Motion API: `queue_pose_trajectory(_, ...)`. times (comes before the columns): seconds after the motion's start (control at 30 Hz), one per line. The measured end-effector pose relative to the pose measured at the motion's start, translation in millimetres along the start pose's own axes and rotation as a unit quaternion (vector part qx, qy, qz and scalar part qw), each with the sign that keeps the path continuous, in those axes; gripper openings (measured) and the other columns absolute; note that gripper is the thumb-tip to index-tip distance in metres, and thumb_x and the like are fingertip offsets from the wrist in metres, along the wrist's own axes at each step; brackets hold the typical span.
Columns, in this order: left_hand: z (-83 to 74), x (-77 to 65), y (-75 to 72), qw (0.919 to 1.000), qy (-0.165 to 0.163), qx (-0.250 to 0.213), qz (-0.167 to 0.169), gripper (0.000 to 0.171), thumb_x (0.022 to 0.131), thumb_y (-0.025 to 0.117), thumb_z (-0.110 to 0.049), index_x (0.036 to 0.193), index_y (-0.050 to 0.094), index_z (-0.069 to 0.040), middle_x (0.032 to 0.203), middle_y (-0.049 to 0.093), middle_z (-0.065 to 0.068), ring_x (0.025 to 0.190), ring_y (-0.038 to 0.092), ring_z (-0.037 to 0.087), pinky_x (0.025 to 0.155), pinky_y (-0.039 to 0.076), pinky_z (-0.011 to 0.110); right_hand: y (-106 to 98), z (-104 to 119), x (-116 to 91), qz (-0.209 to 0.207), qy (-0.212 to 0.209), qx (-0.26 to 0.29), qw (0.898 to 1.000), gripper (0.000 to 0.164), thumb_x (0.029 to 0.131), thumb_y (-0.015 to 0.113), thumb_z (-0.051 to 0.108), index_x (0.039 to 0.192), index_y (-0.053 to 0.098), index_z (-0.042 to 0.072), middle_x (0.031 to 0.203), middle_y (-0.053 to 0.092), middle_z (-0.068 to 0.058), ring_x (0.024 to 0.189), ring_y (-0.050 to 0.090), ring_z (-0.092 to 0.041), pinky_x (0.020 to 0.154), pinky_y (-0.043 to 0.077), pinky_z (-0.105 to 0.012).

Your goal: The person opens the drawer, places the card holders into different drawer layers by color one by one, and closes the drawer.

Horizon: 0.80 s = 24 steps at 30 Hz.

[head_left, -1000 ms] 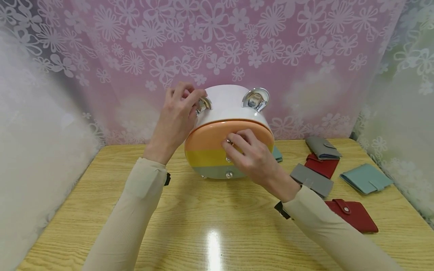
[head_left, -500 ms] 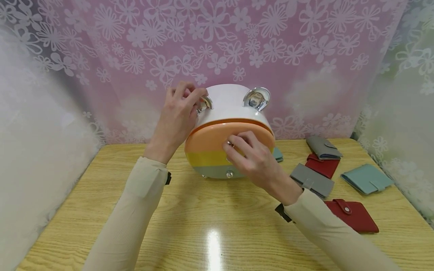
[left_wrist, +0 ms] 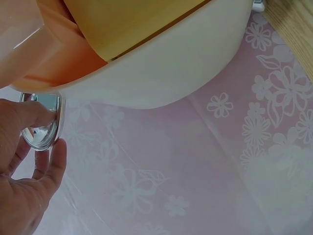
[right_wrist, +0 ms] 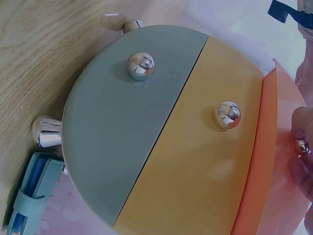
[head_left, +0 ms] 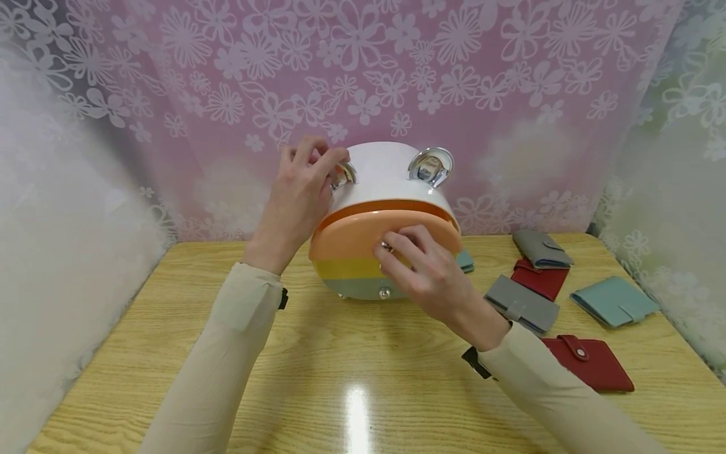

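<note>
A round white storage box (head_left: pixel 381 167) with silver ear-shaped fittings on top stands at the back of the table. Its front has three drawers: an orange top drawer (head_left: pixel 346 233), a yellow middle drawer (head_left: pixel 340 269) and a grey-green bottom drawer (right_wrist: pixel 122 112). The orange drawer is pulled partly out, leaving a gap under the white rim. My right hand (head_left: pixel 428 268) pinches that drawer's silver knob (right_wrist: pixel 301 146) between thumb and fingers. With thumb and fingers, my left hand (left_wrist: pixel 29 161) grips the left silver ear (left_wrist: pixel 43 129). The right ear (head_left: pixel 431 167) is untouched.
To the right lie a grey wallet (head_left: pixel 541 248), a red wallet (head_left: pixel 539 277), a long grey wallet (head_left: pixel 523 302), a teal wallet (head_left: pixel 614 301) and a larger red wallet (head_left: pixel 595 362). Another teal wallet (right_wrist: pixel 36 188) lies beside the box. A floral curtain (head_left: pixel 363 75) hangs behind.
The orange drawer has slid out toward me, from nearly closed to a visible gap, with my right hand moving along on its knob. My left hand stays on the ear.
</note>
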<state>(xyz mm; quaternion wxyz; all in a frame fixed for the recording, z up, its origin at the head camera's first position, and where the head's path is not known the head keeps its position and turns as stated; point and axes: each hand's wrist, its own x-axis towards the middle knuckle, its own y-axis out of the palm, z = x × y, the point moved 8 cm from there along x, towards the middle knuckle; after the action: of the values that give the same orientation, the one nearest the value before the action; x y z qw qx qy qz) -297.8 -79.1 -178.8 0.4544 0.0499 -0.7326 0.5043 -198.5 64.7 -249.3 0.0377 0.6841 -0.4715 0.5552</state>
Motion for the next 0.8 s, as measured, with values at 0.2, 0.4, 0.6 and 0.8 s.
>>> queue_pose_trajectory(0.2, -2.2, 1.1, 1.5, 0.9994, 0.007, 0.031, 0.012, 0.029, 0.099, 0.059, -0.003, 0.125, 0.064, -0.017, 0.118, 0.053, 0.013, 0.105, 0.056, 0.032, 0.095, 0.046, 0.044, -3.5, 1.7, 0.7, 0.006, 0.005, 0.001, 1.000, 0.019, 0.092, 0.076, 0.010, 0.108, 0.072, 0.001, 0.106, 0.069, -0.014, 0.090, 0.062, -0.033, 0.080, 0.056, -0.036)
queue_pose_trajectory(0.4, -3.6, 1.9, 3.2, 0.9984, 0.015, 0.051, 0.019, 0.030, 0.098, 0.058, 0.000, 0.122, 0.064, -0.016, 0.117, 0.052, 0.013, 0.104, 0.057, 0.031, 0.093, 0.043, 0.045, -6.5, 3.3, 0.6, 0.002, 0.003, 0.000, 1.000, 0.016, 0.098, 0.068, 0.014, 0.108, 0.072, 0.001, 0.106, 0.070, -0.014, 0.089, 0.062, -0.033, 0.079, 0.056, -0.036)
queue_pose_trajectory(0.6, -3.5, 2.5, 3.5, 0.9982, 0.012, 0.054, 0.022, 0.031, 0.098, 0.055, 0.001, 0.122, 0.064, -0.017, 0.117, 0.051, 0.013, 0.104, 0.057, 0.031, 0.094, 0.044, 0.044, -8.6, 4.6, -0.8, -0.003, -0.002, -0.002, 1.000, 0.025, 0.106, 0.055, 0.019, 0.108, 0.072, 0.001, 0.106, 0.070, -0.014, 0.088, 0.062, -0.033, 0.077, 0.056, -0.036)
queue_pose_trajectory(0.8, -3.1, 2.6, 2.0, 0.9987, 0.003, 0.047, 0.021, 0.032, 0.097, 0.055, 0.002, 0.122, 0.065, -0.016, 0.117, 0.051, 0.013, 0.105, 0.056, 0.032, 0.095, 0.045, 0.044, -9.3, 7.0, -2.6, -0.008, -0.007, -0.005, 1.000, 0.026, 0.107, 0.054, 0.019, 0.105, 0.072, 0.002, 0.105, 0.071, -0.014, 0.088, 0.063, -0.033, 0.077, 0.057, -0.036)
